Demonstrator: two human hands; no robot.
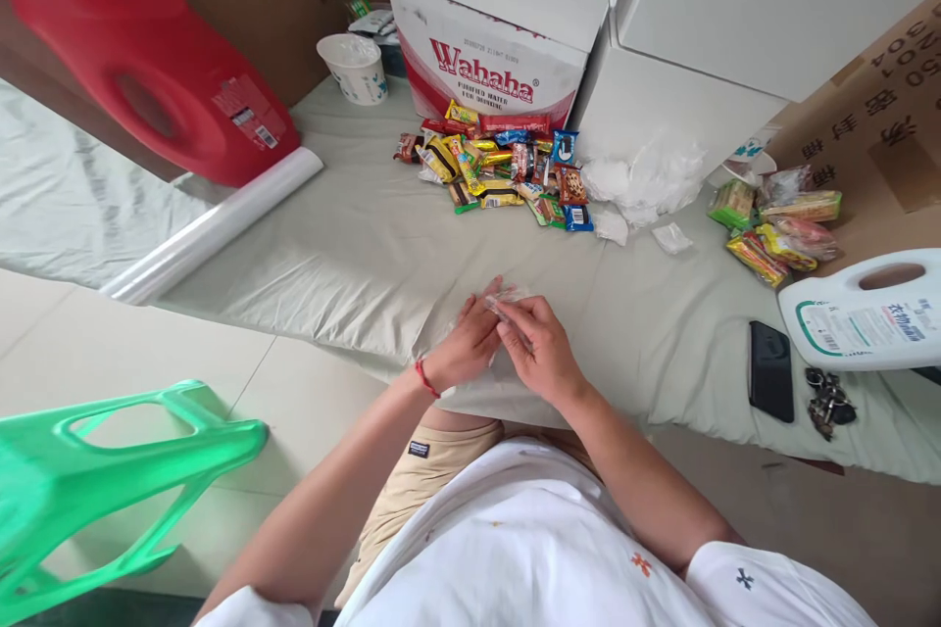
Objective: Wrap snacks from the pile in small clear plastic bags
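Just past the near edge of the cloth-covered surface, my two hands meet. My left hand [469, 343], with a red string bracelet [424, 378] at its wrist, has its fingers stretched forward. A piece of thin clear plastic [513, 295] lies against those fingers. My right hand [542, 348] is closed, pinching the plastic between thumb and fingers over the left hand. Whether the plastic is a glove or a bag I cannot tell. Beyond the hands lies a pile of small wrapped snacks [507, 162], beside a heap of crumpled clear plastic [647, 181].
A Wahaha carton [489, 59] stands behind the snacks. Left are a paper cup [354, 69], a red jug [154, 49], a plastic roll [221, 225] and a green stool [132, 480]. Right are more snacks [779, 225], a white jug [867, 313], a phone [771, 372] and keys [830, 404].
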